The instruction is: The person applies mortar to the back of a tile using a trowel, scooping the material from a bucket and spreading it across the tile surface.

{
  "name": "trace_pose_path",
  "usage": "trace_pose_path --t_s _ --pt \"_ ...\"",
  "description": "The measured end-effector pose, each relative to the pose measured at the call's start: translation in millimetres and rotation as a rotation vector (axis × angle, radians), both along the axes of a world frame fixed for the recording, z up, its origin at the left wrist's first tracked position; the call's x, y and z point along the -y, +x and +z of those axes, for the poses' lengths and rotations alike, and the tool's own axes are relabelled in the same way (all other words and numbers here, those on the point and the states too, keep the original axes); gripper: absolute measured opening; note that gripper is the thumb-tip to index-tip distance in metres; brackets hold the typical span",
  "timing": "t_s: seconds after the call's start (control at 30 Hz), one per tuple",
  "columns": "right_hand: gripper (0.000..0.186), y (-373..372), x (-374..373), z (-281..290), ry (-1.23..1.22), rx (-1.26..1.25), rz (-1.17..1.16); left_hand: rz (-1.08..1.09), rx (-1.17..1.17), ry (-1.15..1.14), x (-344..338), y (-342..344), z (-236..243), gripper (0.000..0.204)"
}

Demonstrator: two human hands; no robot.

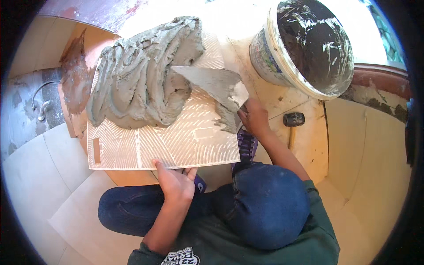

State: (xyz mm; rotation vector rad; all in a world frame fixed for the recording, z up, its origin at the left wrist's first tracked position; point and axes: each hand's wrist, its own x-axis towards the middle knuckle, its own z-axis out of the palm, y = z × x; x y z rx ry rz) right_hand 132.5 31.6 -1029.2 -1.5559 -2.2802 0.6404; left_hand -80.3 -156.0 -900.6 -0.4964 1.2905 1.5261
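Note:
A large tile (212, 152) lies with its ribbed back facing up, tilted in front of me. Thick grey mortar (137, 84) covers its far left part in wavy ridges, while the near and right parts show bare ribs with a thin smear. My left hand (176, 181) grips the tile's near edge, thumb on top and fingers underneath. In my right hand (256, 117) is a trowel (216, 86), its handle mostly hidden by the fingers. Mortar coats the blade, which lies over the tile's right side with its tip touching the mortar mound.
A mortar-smeared bucket (269, 53) stands at the far right, dark inside. Near my right forearm lies a black-headed mallet (293, 119) with a wooden handle. Pipe fittings (43, 110) stick out of the left wall. My bent knee (271, 205) rises between my arms.

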Motion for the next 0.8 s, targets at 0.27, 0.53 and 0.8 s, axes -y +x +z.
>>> trace_pose_path --t_s 0.27,0.53,0.8 --pt "0.026 122.7 59.9 -1.5 -0.119 0.263 -0.245 -0.02 -0.019 0.088 5.7 -1.1 2.0 0.078" --pt "0.026 110.0 104.3 207.6 -0.106 0.04 -0.416 0.069 0.057 -0.181 -2.2 -11.1 -6.2 0.079" --pt "0.022 119.0 -13.9 418.0 0.081 0.249 -0.603 0.112 0.058 -0.304 -11.5 -11.2 1.6 0.079"
